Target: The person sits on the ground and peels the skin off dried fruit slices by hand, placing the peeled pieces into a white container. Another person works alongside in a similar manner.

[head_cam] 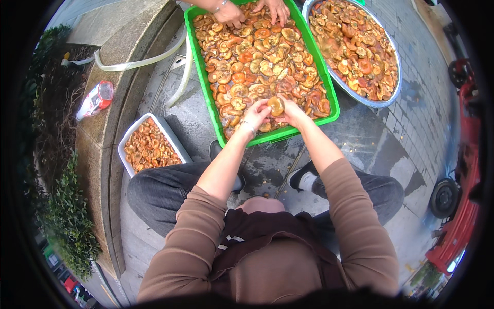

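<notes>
A brown-orange mushroom cap [276,106] is held up between my two hands, over the near end of a green plastic crate [332,101]. My left hand [256,116], with a bracelet at the wrist, pinches its left side with thumb and fingers. On the other side, my right hand [292,112] grips the cap's edge, its fingers partly hidden. Below them the crate is filled with wet orange and brown mushrooms [266,67], apparently lying in water.
Another person's hands [230,15] reach into the crate's far end. A round basin [397,83] of mushrooms stands right; a smaller white tub [175,137] of them is left. A hose [141,65] crosses the stone ledge [104,127], where a plastic bottle [95,99] lies.
</notes>
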{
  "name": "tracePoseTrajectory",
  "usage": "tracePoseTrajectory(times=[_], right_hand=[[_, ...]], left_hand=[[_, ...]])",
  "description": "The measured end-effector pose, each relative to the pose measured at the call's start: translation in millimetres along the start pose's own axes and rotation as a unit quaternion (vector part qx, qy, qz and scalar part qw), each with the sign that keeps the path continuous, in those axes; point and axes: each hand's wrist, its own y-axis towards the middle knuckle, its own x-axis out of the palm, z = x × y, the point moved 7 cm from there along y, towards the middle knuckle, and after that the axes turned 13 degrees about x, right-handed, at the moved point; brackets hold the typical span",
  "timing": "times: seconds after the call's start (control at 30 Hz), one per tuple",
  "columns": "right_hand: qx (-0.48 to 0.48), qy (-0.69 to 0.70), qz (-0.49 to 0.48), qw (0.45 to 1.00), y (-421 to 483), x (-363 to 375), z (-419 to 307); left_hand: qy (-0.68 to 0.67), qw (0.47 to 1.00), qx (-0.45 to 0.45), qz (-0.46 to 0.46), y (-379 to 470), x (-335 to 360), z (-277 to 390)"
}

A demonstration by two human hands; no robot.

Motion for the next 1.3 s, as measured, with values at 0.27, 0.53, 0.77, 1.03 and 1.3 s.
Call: tracePoseTrajectory(times=[0.27, 0.53, 0.77, 1.03, 1.3], right_hand=[[-0.124, -0.560, 0.323, 0.752, 16.4, -0.9, -24.4], [-0.174, -0.241, 0.094, 0.950, -6.2, -4.8, -31.3], [-0.121, 0.032, -0.070, 0.990, -38.7, 2.4, -36.8], [-0.288, 0.362, 0.008, 0.887, -89.2, -159.2, -101.3], [-0.328, -0.407, 0.157, 0.838, -38.4, -0.9, -61.0]], left_hand=[[-0.081, 0.981, -0.147, 0.100, 27.1, -26.6, -95.2], [-0.159, 0.968, -0.197, 0.005, 3.6, 10.4, -30.3], [-0.004, 1.000, 0.008, -0.013, -6.7, 13.8, 28.8], [0.599, 0.764, 0.136, -0.197, -22.0, 18.1, 12.5], [0.597, 0.749, 0.098, -0.270, 7.8, 29.9, -26.2]])
